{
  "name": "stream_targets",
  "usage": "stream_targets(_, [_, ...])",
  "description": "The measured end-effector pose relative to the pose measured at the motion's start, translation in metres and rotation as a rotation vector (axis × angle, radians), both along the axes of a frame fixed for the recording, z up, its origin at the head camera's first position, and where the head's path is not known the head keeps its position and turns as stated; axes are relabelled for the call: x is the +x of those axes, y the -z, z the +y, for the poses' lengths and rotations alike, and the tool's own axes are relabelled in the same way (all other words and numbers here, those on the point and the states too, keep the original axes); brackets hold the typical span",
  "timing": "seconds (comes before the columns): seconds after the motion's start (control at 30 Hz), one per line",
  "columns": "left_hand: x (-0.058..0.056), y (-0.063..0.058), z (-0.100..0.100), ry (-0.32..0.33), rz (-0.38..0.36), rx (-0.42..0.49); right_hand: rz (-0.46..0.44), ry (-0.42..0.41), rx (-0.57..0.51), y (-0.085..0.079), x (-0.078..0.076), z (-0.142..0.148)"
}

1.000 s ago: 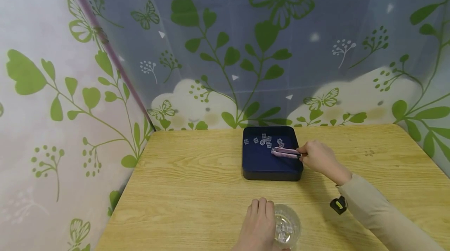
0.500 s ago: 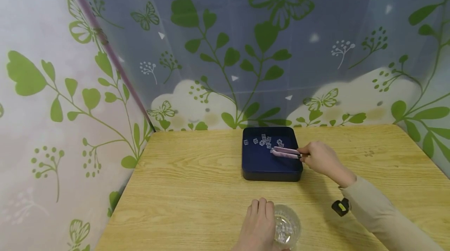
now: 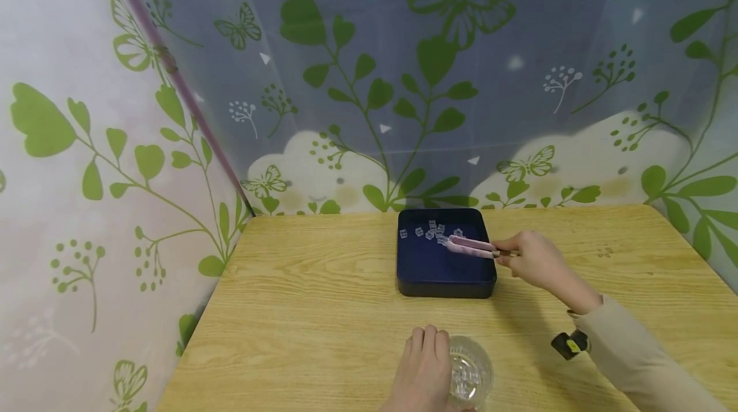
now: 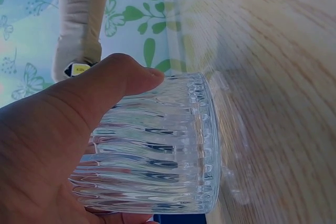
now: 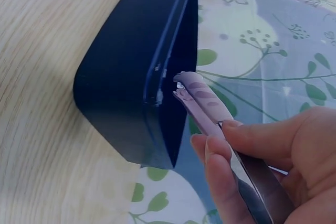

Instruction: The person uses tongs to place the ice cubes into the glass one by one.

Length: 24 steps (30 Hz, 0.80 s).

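Observation:
Small clear cubes [image 3: 432,229] lie scattered in the back part of a dark blue square box [image 3: 446,288]. My right hand [image 3: 534,261] pinches pink-tipped tongs [image 3: 471,247] between thumb and fingers, reaching over the box's right side. In the right wrist view, a clear piece [image 5: 180,85] shows between the paw-like tips of the tongs. Nearer to me, my left hand [image 3: 423,364] grips a ribbed clear glass [image 3: 481,370] from its left side, the thumb [image 4: 139,77] along its wall. Several clear cubes show in the bottom of the glass.
Everything stands on a light wood-grain table [image 3: 300,309]. Behind and to the left hang patterned cloth walls [image 3: 346,79], and the box sits close to the back one. A black strap device [image 3: 569,344] hangs under my right sleeve.
My right hand and forearm have shifted slightly to the right, and the tong tips have risen a little. My left hand and the glass have stayed put.

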<state>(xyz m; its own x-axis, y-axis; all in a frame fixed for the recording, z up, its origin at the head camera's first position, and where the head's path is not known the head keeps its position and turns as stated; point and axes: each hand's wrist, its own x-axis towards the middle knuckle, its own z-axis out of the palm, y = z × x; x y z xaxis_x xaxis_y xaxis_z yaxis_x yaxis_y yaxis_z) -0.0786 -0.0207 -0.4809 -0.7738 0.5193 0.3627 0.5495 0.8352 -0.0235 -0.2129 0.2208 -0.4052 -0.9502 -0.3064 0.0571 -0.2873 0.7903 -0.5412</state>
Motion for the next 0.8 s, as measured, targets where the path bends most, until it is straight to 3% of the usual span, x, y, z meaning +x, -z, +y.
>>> stream_targets(0.3, [0.001,-0.003,0.000,-0.019,-0.077,-0.041,-0.001,-0.004,-0.059,-0.014,0.015,0.004])
stream_targets(0.6, [0.000,-0.003,0.001,-0.013,-0.042,-0.037,0.038,-0.019,-0.086,-0.033,0.036,0.008])
stream_targets(0.8, [0.000,-0.005,0.001,-0.019,-0.126,-0.051,-0.009,-0.053,-0.111,-0.046,0.054,0.015])
